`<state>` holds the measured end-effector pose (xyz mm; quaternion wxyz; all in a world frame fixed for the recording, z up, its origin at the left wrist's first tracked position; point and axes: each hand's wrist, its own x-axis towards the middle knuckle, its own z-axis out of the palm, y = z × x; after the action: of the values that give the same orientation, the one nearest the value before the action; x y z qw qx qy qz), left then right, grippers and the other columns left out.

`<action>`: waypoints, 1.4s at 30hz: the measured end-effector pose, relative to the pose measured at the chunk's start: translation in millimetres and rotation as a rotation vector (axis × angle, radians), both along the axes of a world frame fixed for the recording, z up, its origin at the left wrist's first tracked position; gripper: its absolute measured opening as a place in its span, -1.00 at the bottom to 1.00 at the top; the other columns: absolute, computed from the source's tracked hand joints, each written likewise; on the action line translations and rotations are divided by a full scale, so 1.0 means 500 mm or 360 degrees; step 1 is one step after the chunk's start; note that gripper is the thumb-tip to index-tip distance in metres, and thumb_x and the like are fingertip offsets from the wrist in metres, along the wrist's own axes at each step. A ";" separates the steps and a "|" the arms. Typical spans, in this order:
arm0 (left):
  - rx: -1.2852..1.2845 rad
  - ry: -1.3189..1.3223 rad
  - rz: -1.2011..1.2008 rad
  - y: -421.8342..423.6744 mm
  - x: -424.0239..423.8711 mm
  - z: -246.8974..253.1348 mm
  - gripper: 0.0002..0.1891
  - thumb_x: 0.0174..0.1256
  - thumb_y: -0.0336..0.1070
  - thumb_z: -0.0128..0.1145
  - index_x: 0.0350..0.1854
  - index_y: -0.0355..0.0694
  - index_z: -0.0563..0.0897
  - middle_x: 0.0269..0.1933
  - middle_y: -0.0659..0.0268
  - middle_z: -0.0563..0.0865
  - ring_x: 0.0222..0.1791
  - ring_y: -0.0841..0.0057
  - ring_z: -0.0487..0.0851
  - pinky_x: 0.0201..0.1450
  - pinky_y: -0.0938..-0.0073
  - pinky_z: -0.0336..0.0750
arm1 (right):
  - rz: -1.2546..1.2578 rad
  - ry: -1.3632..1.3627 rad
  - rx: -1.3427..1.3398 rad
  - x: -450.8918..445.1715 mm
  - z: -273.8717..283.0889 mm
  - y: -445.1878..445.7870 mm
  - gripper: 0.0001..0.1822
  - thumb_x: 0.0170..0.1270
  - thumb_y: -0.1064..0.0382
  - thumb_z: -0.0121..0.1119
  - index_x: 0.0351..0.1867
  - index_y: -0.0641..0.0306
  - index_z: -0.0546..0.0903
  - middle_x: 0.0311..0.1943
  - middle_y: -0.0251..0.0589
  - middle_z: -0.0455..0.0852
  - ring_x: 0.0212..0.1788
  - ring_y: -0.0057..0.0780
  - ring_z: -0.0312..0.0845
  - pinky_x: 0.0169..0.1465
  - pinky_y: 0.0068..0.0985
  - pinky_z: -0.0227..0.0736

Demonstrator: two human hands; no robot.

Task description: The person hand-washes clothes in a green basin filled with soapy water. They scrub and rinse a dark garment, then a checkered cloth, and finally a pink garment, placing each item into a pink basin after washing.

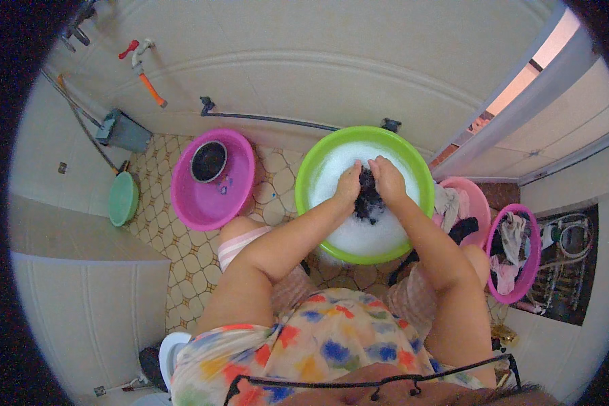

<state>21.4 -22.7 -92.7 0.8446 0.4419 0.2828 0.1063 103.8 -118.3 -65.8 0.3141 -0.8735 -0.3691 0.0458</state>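
A lime-green plastic basin (304, 193) full of white suds (330, 223) stands before me on the floor. Over its middle, a bunched dark cloth (368, 198) hangs down into the foam, with bits of suds on it. My left hand (348, 182) grips the cloth from the left side. On its right side my right hand (388, 181) holds it too, the fingertips of both hands close together at the top. The cloth's lower end lies in the suds, and the palms hide part of it.
Left of the green basin, a magenta basin (238, 205) holds a dark round pan (209, 161). Clothes lie in a pink basin (479, 203) and a magenta tub (534, 254) at right. A wall tap (141, 56), grey bin (127, 132) and green dipper-like bowl (123, 199) are at left.
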 end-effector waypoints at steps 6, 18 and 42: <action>0.0462 0.0236 0.0288 0.045 0.012 -0.050 -0.66 0.17 -0.45 0.01 0.02 -0.21 0.37 -0.12 0.13 0.53 -0.19 0.33 0.52 -0.18 0.35 0.46 | 0.0283 0.0045 -0.0471 -0.013 -0.084 -0.055 -0.36 0.09 0.12 0.18 0.18 0.25 0.23 -0.03 0.21 0.43 0.03 0.09 0.36 0.10 -0.21 0.26; -0.0054 0.0148 0.0125 0.006 -0.010 -0.087 -0.52 0.33 0.13 -0.27 -0.07 -0.19 0.48 -0.15 0.20 0.56 -0.15 0.34 0.50 -0.03 0.27 0.36 | -0.0055 0.0633 0.0096 -0.036 -0.095 0.012 -0.60 0.07 0.13 0.09 -0.13 0.38 0.51 -0.08 0.16 0.50 -0.04 0.04 0.43 0.03 -0.21 0.31; -0.0339 0.0100 -0.0026 -0.013 -0.009 0.019 -0.62 0.32 0.06 -0.18 -0.17 -0.17 0.49 -0.23 0.25 0.58 -0.21 0.35 0.53 -0.08 0.28 0.37 | -0.0172 0.0233 -0.0174 -0.015 0.027 0.010 -0.46 0.26 -0.12 -0.20 -0.47 0.34 0.60 -0.46 0.14 0.60 -0.33 0.09 0.51 -0.20 -0.15 0.37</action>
<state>16.9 -29.1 -83.3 0.8784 0.3550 0.3154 0.0547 96.2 -113.2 -52.6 0.2941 -0.9023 -0.2944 0.1125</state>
